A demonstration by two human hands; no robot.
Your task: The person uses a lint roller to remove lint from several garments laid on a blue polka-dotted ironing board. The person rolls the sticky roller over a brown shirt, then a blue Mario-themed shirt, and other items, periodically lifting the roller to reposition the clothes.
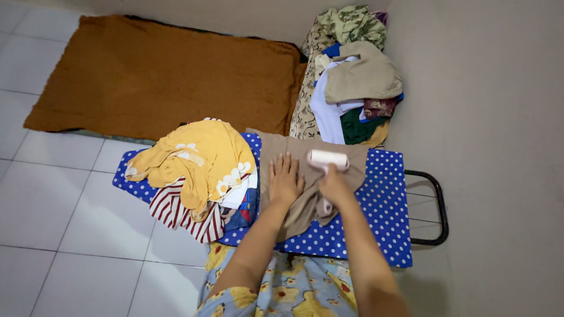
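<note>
**Hand Positions at the Ironing Board**

My left hand lies flat at the centre of the frame, fingers extended and slightly spread, palm down. It grasps nothing; it presses on the beige garment spread across the board.

My right hand sits just right of the left hand. Its fingers are clenched around the handle of a pale pink lint roller. The roller head lies crosswise just above this hand, in contact with the upper part of the beige garment.

The beige garment lies on the blue ironing board cover with white dots, which spans the middle of the frame. The garment's lower edge hangs over the near side of the board.

On the left part of the board sits a pile of clothes: a yellow garment with white flowers on top, a red-and-white striped garment beneath it, hanging off the near edge.

At the right end of the board, a black metal rack projects toward the right of the frame.

In the upper centre-right, against the wall, a stack of folded clothes rests just beyond the board. In the upper left, a brown mat lies on the white tiled floor.
</note>
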